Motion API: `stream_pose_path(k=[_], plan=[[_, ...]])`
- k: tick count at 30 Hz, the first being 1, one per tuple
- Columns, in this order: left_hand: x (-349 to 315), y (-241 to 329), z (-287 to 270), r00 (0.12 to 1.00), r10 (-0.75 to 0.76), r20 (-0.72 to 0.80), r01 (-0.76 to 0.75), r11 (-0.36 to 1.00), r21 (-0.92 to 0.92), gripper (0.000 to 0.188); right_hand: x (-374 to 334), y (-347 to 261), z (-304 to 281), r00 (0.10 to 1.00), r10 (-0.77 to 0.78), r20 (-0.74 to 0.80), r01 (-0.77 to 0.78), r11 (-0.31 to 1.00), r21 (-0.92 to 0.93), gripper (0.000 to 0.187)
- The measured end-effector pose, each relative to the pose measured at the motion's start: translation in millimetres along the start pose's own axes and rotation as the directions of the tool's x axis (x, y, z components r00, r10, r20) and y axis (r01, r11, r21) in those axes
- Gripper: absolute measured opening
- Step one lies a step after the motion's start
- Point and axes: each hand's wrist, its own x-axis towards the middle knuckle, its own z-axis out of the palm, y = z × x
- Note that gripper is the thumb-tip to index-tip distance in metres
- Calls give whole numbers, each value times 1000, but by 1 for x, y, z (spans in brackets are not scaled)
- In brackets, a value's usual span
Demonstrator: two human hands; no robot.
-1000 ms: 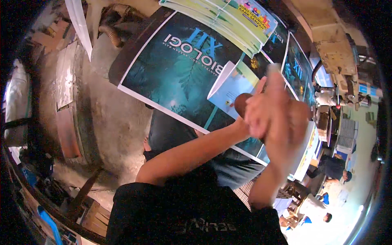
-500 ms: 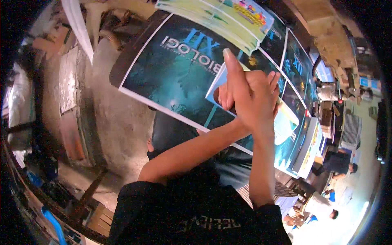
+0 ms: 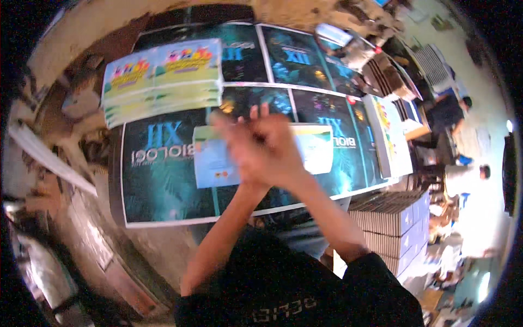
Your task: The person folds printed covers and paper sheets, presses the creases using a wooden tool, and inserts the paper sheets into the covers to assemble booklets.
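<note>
My two hands are together over the middle of the table, the right overlapping the left. My left hand [image 3: 249, 171] is mostly covered; fingertips that look like its own stretch out beyond the right. Motion smears my right hand [image 3: 275, 144], so how its fingers are bent cannot be made out. No held item shows in either hand. Beneath them lies a light blue and white printed booklet or folded cover [image 3: 210, 163], partly hidden by the hands. It rests on large dark teal printed sheets [image 3: 163, 191] that cover the tabletop.
A stack of green and yellow colourful booklets [image 3: 163, 82] sits at the far left. Another colourful stack [image 3: 389, 136] stands at the table's right end. Bound purple-sided piles [image 3: 392, 229] rise beside the table at right. Other people [image 3: 449, 117] are farther right.
My view has turned and shifted, so the whole table now shows. Both hands stay together and appear farther left in the picture; the booklet beneath is more exposed.
</note>
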Motion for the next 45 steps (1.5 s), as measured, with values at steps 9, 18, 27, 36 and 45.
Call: stream_pose_path(k=[9,18,27,36,45], plan=[[35,-8,-29,980,197,-11,-193,944,-266,57,48,154,-143,816,435,-380,-368,899,238,46],[-28,-43,-108,919,-369,-136,299,880,-369,70,-20,130,-161,683,48,-729,-40,999,29,49],[-81,-25,-122,840,-539,57,522,776,-355,59,-158,109,-113,800,408,-440,-256,895,365,57],[-76,-70,-162,961,-76,266,136,967,-214,36,-152,149,-120,905,260,-336,-55,856,515,82],[-36,-115,-198,611,-3,792,462,813,-354,67,-168,146,-130,811,296,-505,-106,923,371,48]])
